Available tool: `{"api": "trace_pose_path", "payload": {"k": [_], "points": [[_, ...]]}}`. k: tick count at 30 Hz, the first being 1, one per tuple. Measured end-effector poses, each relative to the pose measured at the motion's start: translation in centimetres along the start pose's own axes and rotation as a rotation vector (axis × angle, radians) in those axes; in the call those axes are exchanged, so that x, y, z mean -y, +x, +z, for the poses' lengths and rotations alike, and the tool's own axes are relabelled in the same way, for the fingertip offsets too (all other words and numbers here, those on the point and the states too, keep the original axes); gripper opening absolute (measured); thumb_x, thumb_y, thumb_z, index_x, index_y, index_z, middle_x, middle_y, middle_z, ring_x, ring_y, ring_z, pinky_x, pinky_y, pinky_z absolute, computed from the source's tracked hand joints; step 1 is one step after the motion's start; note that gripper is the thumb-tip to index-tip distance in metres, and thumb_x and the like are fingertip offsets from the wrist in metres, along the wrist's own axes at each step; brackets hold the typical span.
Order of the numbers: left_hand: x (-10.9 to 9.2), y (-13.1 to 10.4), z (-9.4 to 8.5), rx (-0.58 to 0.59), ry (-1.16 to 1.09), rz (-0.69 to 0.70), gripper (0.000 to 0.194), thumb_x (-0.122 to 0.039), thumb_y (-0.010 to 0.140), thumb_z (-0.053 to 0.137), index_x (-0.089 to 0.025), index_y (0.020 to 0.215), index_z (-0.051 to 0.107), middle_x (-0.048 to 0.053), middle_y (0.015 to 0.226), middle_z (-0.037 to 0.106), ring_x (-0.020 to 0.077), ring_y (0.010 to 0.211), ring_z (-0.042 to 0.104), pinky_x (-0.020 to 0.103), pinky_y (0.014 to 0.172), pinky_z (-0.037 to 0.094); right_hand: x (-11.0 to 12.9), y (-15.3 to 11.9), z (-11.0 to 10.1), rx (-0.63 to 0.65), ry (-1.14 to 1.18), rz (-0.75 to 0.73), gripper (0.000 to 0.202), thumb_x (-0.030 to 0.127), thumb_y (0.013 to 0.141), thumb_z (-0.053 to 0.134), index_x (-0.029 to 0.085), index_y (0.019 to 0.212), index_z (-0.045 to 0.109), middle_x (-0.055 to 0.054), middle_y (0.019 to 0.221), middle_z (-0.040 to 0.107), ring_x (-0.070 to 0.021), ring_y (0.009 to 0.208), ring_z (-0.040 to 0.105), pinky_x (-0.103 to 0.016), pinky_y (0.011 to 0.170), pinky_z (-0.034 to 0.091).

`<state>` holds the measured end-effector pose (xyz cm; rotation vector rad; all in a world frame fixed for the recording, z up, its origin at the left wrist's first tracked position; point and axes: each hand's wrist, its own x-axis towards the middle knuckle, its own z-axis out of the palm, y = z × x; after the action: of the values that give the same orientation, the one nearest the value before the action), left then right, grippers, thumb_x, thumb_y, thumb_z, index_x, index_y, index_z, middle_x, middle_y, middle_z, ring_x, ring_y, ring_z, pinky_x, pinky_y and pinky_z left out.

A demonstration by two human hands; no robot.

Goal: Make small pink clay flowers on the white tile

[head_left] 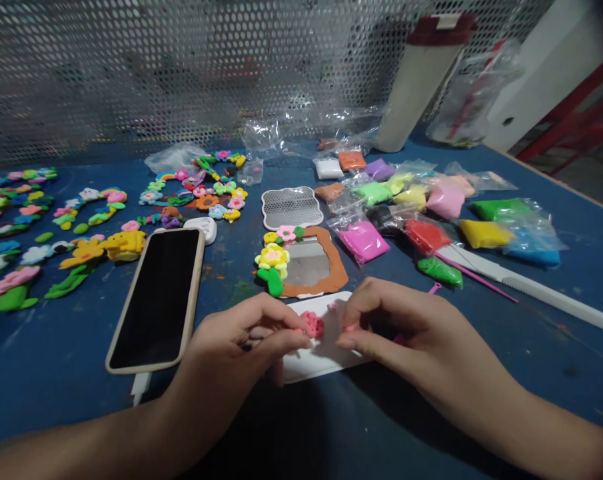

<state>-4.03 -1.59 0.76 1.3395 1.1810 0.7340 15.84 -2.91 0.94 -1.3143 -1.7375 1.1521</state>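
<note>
My left hand [251, 340] pinches a small bit of pink clay between thumb and forefinger, at the left side of a white board [301, 365]. A pink clay flower [312, 324] lies on the board just beyond those fingertips. Opposite, my right hand [396, 327] pinches another bit of pink clay [350, 328] over the board's right part. Just behind the board lies a small mirror [308, 263] with a brown clay frame, decorated on its left with a yellow flower [272, 259], a pink flower and green leaves.
To the left lie a phone [158, 300] with a cable and several colourful clay pieces [88, 250]. Bagged clay, including a magenta packet [364, 240], a white comb [526, 283] and a pink stick are at right. A tumbler [421, 80] stands before the perforated metal panel [181, 73].
</note>
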Motion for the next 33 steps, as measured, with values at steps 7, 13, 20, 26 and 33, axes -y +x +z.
{"api": "trace_pose_path", "payload": {"k": [7,13,20,26,33], "points": [[0.2,0.2,-0.2,0.018,0.131,0.124,0.010,-0.016,0.082,0.058,-0.023,0.079,0.065,-0.009,0.054,0.057,0.0043,0.048,0.054,0.012,0.047,0.039,-0.4,-0.3,-0.3,0.055,-0.152,-0.052,0.009,0.013,0.084,0.058,0.020,0.081,0.063,0.002,0.077,0.066,-0.0101,0.071,0.060,-0.019,0.063,0.044],[0.1,0.2,-0.2,0.057,0.216,0.150,0.011,-0.024,0.082,0.059,-0.019,0.072,0.059,-0.008,0.053,0.050,0.0061,0.045,0.048,0.015,0.044,0.036,-1.0,-0.3,-0.4,0.074,-0.266,-0.167,0.009,0.014,0.086,0.057,0.021,0.084,0.062,0.001,0.080,0.065,-0.0102,0.072,0.060,-0.019,0.064,0.045],[0.9,0.3,-0.4,0.123,0.404,0.254,0.010,-0.025,0.087,0.054,-0.022,0.084,0.063,-0.002,0.079,0.060,0.0092,0.058,0.051,0.020,0.052,0.040,-1.6,-0.2,-0.4,0.092,-0.407,-0.262,0.015,0.008,0.087,0.050,0.020,0.087,0.060,-0.003,0.085,0.062,-0.0128,0.075,0.059,-0.022,0.065,0.046],[0.9,0.5,-0.4,0.078,0.424,0.247,0.012,-0.029,0.085,0.058,-0.020,0.078,0.062,-0.003,0.068,0.055,0.0089,0.051,0.046,0.021,0.047,0.036,-1.3,-0.3,-0.7,0.094,-0.416,-0.244,0.015,0.007,0.080,0.058,0.020,0.086,0.059,-0.001,0.081,0.062,-0.0114,0.070,0.059,-0.019,0.059,0.046],[0.4,0.5,-0.3,-0.002,0.437,0.247,0.011,-0.027,0.083,0.060,-0.021,0.073,0.061,-0.006,0.059,0.049,0.0085,0.047,0.043,0.020,0.045,0.033,-1.1,-0.4,-0.4,0.098,-0.439,-0.226,0.013,0.008,0.079,0.062,0.019,0.084,0.059,0.000,0.080,0.060,-0.0115,0.069,0.058,-0.019,0.059,0.045]]}}
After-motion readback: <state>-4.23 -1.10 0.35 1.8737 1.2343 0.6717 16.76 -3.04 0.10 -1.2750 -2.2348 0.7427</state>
